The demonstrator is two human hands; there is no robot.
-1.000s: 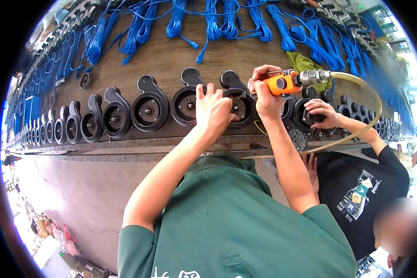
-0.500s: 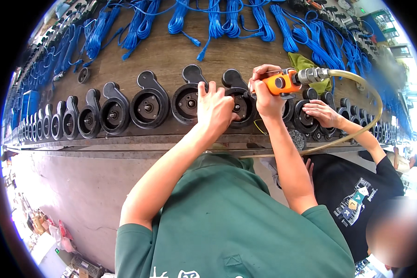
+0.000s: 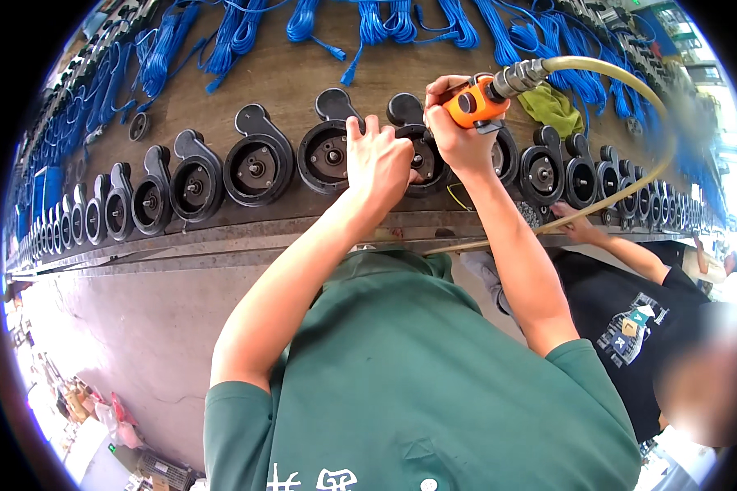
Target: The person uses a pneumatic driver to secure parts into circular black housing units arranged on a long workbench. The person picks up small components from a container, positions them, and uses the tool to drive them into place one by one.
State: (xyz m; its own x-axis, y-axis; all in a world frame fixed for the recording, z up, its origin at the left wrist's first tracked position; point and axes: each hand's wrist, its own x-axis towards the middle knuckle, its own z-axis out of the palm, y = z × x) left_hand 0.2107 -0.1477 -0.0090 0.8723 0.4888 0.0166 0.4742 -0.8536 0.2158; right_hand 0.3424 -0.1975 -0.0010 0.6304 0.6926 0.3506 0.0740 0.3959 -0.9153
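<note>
My right hand (image 3: 457, 139) is wrapped round an orange air screwdriver (image 3: 477, 105), held above a black round housing (image 3: 428, 168). A metal fitting and a pale hose (image 3: 643, 78) run from the tool's right end; its working tip is hidden behind my hand. My left hand (image 3: 377, 162) rests at the left rim of that same housing, index finger and thumb on it, the other fingers bent and apart. Just left of this hand lies another round housing (image 3: 323, 155) with a metal shaft in its middle. Whether a small screw is between my fingers cannot be made out.
Similar housings (image 3: 258, 168) line the bench (image 3: 213, 106) to both sides. Bundles of blue cable (image 3: 303, 20) lie along the far side, with a green cloth (image 3: 553, 108) at right. A co-worker's hand (image 3: 577, 225) is near the bench edge on the right.
The air screwdriver has shifted slightly left with my right hand. My left hand stays by the same housing. The co-worker's hand has left a housing and drawn back toward the bench edge.
</note>
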